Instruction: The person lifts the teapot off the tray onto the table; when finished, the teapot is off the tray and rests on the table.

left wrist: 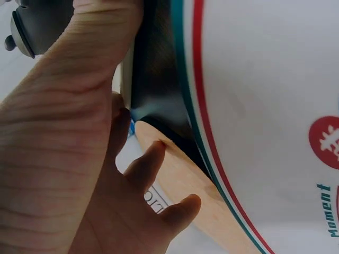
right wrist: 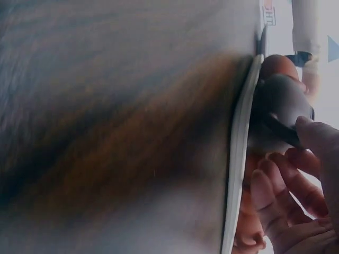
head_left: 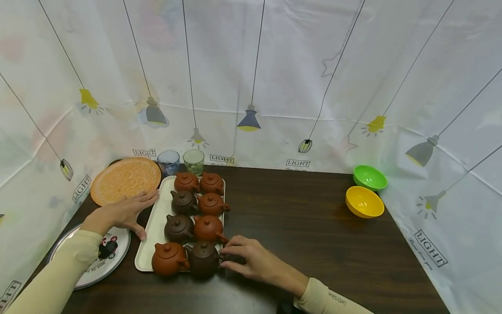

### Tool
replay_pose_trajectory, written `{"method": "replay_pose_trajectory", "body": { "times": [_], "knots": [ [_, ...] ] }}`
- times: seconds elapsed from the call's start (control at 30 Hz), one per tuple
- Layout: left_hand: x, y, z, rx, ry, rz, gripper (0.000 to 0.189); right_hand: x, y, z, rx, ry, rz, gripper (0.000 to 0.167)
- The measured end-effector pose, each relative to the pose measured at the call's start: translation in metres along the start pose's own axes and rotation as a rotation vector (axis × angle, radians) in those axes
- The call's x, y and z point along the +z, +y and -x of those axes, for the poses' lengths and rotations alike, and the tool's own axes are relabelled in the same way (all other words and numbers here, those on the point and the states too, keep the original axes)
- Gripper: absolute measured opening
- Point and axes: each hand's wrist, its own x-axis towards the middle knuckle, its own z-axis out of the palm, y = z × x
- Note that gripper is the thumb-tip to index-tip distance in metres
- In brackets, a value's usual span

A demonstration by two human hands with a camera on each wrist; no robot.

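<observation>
A white tray [head_left: 146, 250] holds several small lidded teapots in brown-red and dark brown clay, set in two columns. My right hand [head_left: 255, 261] is at the tray's near right corner, where it pinches the handle of a dark brown teapot [head_left: 203, 260]. In the right wrist view, the thumb [right wrist: 312, 129] lies on that dark handle. Beside this pot sits a brown-red teapot [head_left: 168, 260]. My left hand [head_left: 127, 211] is at the tray's left edge, thumb and fingers spread along the rim, with its fingers extended in the left wrist view.
Left of the tray are a round tan mat [head_left: 125, 181] and a white printed plate [head_left: 117, 253], under my left forearm. Blue [head_left: 168, 162] and green [head_left: 194, 162] glasses stand behind it. Green [head_left: 370, 177] and yellow bowls [head_left: 364, 202] are at far right. A printed curtain [head_left: 274, 78] surrounds the table.
</observation>
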Motion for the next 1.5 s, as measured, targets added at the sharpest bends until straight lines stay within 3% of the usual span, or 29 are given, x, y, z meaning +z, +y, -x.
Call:
{"method": "replay_pose_trajectory", "body": {
  "times": [0.17, 0.33, 0.43, 0.73, 1.0, 1.23, 1.5],
  "knots": [
    [0.0, -0.001, -0.002, 0.01, -0.022, 0.029, 0.14, 0.005, -0.004, -0.004, 0.067, 0.023, -0.07, 0.014],
    [0.0, -0.002, -0.003, 0.024, -0.039, 0.081, 0.14, 0.007, -0.012, -0.007, 0.228, -0.001, -0.221, 0.015],
    [-0.001, -0.001, -0.002, 0.021, -0.04, 0.086, 0.139, 0.006, -0.016, -0.008, 0.282, -0.028, -0.284, 0.017],
    [0.002, -0.001, -0.001, 0.015, -0.057, 0.107, 0.138, 0.0, -0.019, -0.008, 0.178, -0.002, -0.154, 0.016],
    [0.0, 0.0, 0.0, 0.017, -0.058, 0.115, 0.137, -0.025, -0.025, -0.01, 0.08, 0.056, -0.117, 0.014],
    [0.004, -0.005, -0.001, 0.029, -0.041, 0.103, 0.138, -0.061, -0.015, -0.015, 0.09, 0.114, -0.112, 0.015],
    [0.003, -0.003, -0.002, 0.004, -0.062, 0.117, 0.138, -0.099, 0.03, -0.022, 0.209, 0.186, 0.006, 0.014]
  ]
}}
